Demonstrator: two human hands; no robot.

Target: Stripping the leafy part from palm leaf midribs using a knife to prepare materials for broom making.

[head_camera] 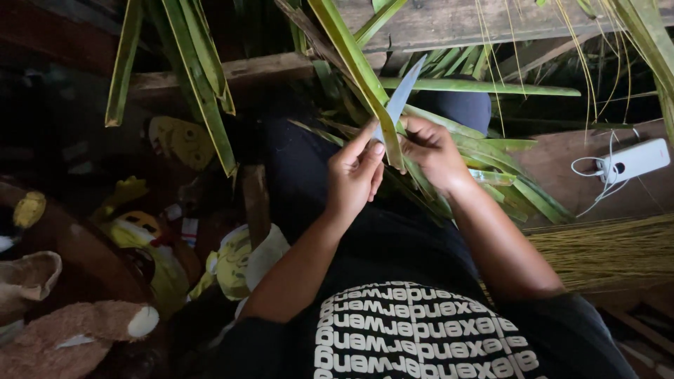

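Note:
Both my hands meet over my lap. My left hand [357, 170] pinches a long green palm leaf [359, 74] that runs up toward the top of the view. My right hand [430, 149] grips a knife whose grey blade [403, 95] points up and lies against that leaf. More green leaf strips [500, 168] lie across my dark trousers [460, 105], under and to the right of the hands.
A bundle of thin pale leaf ribs [609, 249] lies at the right. A white power bank with a cable [632, 160] rests on a wooden board behind it. Stuffed toys [151, 242] are piled at the left. More palm leaves [200, 77] hang from the top.

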